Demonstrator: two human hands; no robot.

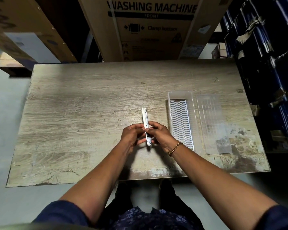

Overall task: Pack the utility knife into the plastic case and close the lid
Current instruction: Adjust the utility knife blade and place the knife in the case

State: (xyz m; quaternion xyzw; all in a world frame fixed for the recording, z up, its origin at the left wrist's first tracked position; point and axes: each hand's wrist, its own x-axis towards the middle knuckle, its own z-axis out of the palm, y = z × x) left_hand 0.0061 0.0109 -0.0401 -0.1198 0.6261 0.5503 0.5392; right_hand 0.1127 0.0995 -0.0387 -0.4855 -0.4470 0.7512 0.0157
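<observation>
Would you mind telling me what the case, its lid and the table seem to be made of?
The case looks like clear glossy plastic: the table shows through its rim, around a white wavy insert. The lid beside it seems to be the same clear plastic, faintly ribbed. The table appears to be wood-grain laminate, matte, worn pale near its front edge.

Utility knife: I see a slim white-and-silver body, lengthwise away from me, pinched at its middle, far end sticking out beyond the grip.
Plastic case: clear tray with a white wavy insert, open, lying flat just right of the grip.
Lid: clear ribbed panel, flat, farther right, beside the case.
</observation>
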